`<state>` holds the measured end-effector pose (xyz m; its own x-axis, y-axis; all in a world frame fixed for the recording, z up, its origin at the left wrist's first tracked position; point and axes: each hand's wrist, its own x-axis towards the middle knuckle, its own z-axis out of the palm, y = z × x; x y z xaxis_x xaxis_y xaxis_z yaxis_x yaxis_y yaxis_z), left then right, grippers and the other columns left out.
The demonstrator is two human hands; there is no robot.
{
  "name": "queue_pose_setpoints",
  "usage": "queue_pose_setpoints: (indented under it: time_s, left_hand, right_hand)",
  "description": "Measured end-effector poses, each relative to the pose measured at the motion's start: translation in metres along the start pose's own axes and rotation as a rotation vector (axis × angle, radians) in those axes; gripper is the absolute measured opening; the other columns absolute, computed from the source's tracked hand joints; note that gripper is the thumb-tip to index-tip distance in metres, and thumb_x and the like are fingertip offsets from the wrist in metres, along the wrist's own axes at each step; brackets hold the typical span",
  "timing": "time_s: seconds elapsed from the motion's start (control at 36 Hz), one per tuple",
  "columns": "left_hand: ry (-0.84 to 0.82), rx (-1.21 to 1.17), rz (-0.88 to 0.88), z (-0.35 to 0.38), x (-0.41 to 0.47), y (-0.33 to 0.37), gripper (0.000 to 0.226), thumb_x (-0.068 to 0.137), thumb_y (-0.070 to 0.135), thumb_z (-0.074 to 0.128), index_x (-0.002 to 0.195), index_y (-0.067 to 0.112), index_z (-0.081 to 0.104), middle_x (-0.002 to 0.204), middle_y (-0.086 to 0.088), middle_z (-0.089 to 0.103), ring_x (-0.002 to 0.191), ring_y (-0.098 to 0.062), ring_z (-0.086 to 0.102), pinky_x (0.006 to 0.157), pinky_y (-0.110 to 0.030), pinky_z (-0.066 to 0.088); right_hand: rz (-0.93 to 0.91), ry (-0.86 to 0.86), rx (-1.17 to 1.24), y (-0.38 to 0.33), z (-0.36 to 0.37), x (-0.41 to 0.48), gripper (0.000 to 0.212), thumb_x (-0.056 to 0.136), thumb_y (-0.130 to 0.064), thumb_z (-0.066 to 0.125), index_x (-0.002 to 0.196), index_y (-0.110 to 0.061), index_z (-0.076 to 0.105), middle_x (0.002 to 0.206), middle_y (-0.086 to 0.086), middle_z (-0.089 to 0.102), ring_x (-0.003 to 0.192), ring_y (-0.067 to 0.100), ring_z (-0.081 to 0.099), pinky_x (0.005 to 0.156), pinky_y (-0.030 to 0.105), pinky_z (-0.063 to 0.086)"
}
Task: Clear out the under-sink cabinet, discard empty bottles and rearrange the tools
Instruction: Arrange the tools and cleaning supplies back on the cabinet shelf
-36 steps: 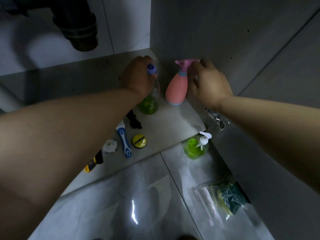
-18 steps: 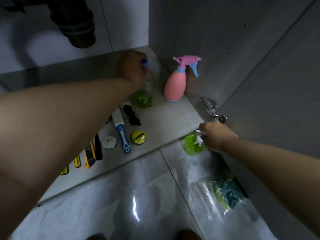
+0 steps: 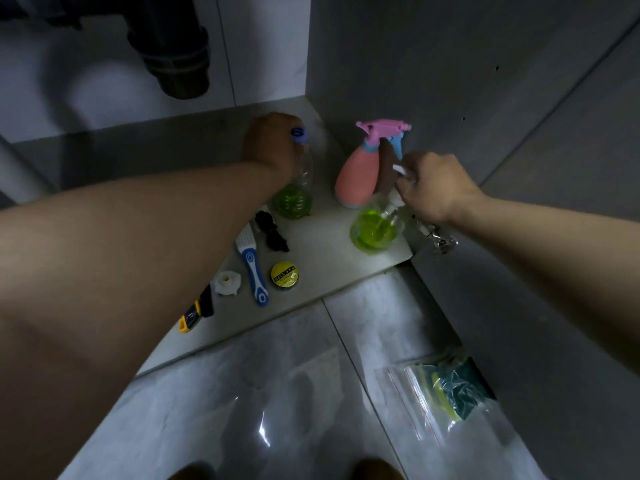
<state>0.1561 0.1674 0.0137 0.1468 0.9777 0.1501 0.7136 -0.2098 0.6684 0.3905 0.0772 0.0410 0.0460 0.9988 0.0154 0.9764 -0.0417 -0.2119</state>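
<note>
My left hand (image 3: 272, 145) grips the neck of a clear bottle (image 3: 294, 199) with a blue cap and green liquid, standing on the cabinet floor (image 3: 322, 237). My right hand (image 3: 433, 185) holds the white pump head of a clear pump bottle (image 3: 375, 226) of green liquid, just inside the cabinet's front right corner. A pink spray bottle (image 3: 358, 174) stands upright between them by the right wall. Near the front edge lie a blue-and-white brush (image 3: 252, 268), a yellow tape roll (image 3: 284, 274), a white plastic nut (image 3: 227, 283), a black item (image 3: 272, 232) and a yellow-black tool (image 3: 195, 311).
A black drain pipe (image 3: 173, 57) hangs at the back left. A metal door hinge (image 3: 438, 239) sticks out by the right wall. A clear zip bag with green and yellow contents (image 3: 446, 386) lies on the glossy tiled floor (image 3: 242, 393) outside the cabinet.
My right hand left the pink spray bottle, took the pump bottle from the floor outside and brought it up into the cabinet beside the pink bottle. My left hand stayed on the blue-capped bottle.
</note>
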Motion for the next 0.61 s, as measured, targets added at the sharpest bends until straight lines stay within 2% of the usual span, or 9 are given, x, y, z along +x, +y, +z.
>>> queue_pose_setpoints:
  time_s: [0.03, 0.11, 0.25, 0.36, 0.44, 0.47, 0.56, 0.61]
  left_hand:
    - [0.01, 0.002, 0.003, 0.001, -0.001, 0.0, 0.018, 0.095, 0.011, 0.061, 0.106, 0.001, 0.072, 0.108, -0.018, 0.07, 0.105, -0.029, 0.064, 0.092, -0.034, 0.048]
    - [0.013, -0.034, 0.013, 0.005, -0.001, -0.002, 0.015, 0.095, 0.011, 0.061, 0.103, 0.002, 0.071, 0.107, -0.018, 0.069, 0.105, -0.029, 0.064, 0.093, -0.033, 0.048]
    - [0.009, -0.018, 0.033, 0.006, 0.002, -0.008, 0.024, 0.095, 0.015, 0.063, 0.118, 0.009, 0.07, 0.12, -0.014, 0.068, 0.115, -0.027, 0.061, 0.103, -0.034, 0.047]
    - [-0.005, -0.081, -0.002, 0.008, 0.001, -0.007, 0.035, 0.095, 0.013, 0.064, 0.13, 0.012, 0.065, 0.134, -0.012, 0.063, 0.126, -0.027, 0.056, 0.112, -0.033, 0.041]
    - [-0.048, -0.068, -0.044, 0.003, 0.003, -0.002, 0.039, 0.093, 0.012, 0.063, 0.132, 0.012, 0.064, 0.134, -0.014, 0.064, 0.126, -0.031, 0.058, 0.107, -0.036, 0.044]
    - [-0.055, -0.058, -0.061, 0.001, 0.003, 0.0, 0.043, 0.093, 0.012, 0.061, 0.135, 0.011, 0.061, 0.134, -0.015, 0.063, 0.126, -0.032, 0.058, 0.106, -0.037, 0.044]
    - [-0.051, -0.114, -0.132, 0.003, -0.008, 0.008, 0.062, 0.092, 0.009, 0.06, 0.151, 0.011, 0.042, 0.147, -0.016, 0.05, 0.136, -0.032, 0.049, 0.114, -0.038, 0.04]
    - [0.057, -0.026, -0.071, 0.012, -0.034, 0.019, 0.058, 0.088, 0.014, 0.058, 0.145, 0.015, 0.046, 0.144, -0.017, 0.046, 0.133, -0.035, 0.047, 0.11, -0.04, 0.042]
  right_hand:
    - [-0.006, -0.007, -0.001, -0.001, 0.005, 0.002, 0.007, 0.089, -0.027, 0.05, 0.091, -0.023, 0.055, 0.098, 0.024, 0.066, 0.094, 0.047, 0.062, 0.078, 0.042, 0.052]
    - [0.002, 0.012, 0.018, -0.002, 0.017, 0.009, 0.03, 0.093, -0.025, 0.052, 0.122, -0.021, 0.057, 0.106, 0.027, 0.064, 0.096, 0.047, 0.063, 0.081, 0.043, 0.053]
    - [0.016, 0.064, 0.008, -0.002, 0.03, 0.019, 0.045, 0.093, -0.021, 0.055, 0.137, -0.018, 0.046, 0.115, 0.028, 0.058, 0.102, 0.049, 0.061, 0.085, 0.045, 0.051]
    - [0.008, 0.073, 0.043, 0.004, 0.033, 0.008, 0.048, 0.093, -0.021, 0.056, 0.137, -0.012, 0.041, 0.12, 0.027, 0.055, 0.104, 0.048, 0.06, 0.081, 0.041, 0.047]
    - [0.008, 0.062, 0.097, 0.007, 0.032, -0.018, 0.046, 0.092, -0.023, 0.054, 0.134, -0.013, 0.039, 0.117, 0.025, 0.058, 0.101, 0.046, 0.06, 0.079, 0.042, 0.048]
    - [0.011, 0.05, 0.117, 0.008, 0.033, -0.03, 0.044, 0.091, -0.023, 0.054, 0.131, -0.013, 0.039, 0.114, 0.023, 0.059, 0.099, 0.045, 0.06, 0.079, 0.043, 0.049]
    - [0.054, -0.035, 0.172, 0.015, 0.04, -0.077, 0.033, 0.091, -0.021, 0.054, 0.12, -0.013, 0.041, 0.099, 0.016, 0.062, 0.091, 0.039, 0.06, 0.075, 0.039, 0.047]
    - [0.104, -0.119, 0.221, 0.022, 0.05, -0.114, 0.024, 0.094, -0.02, 0.054, 0.116, -0.012, 0.051, 0.09, 0.011, 0.066, 0.086, 0.035, 0.061, 0.076, 0.037, 0.048]
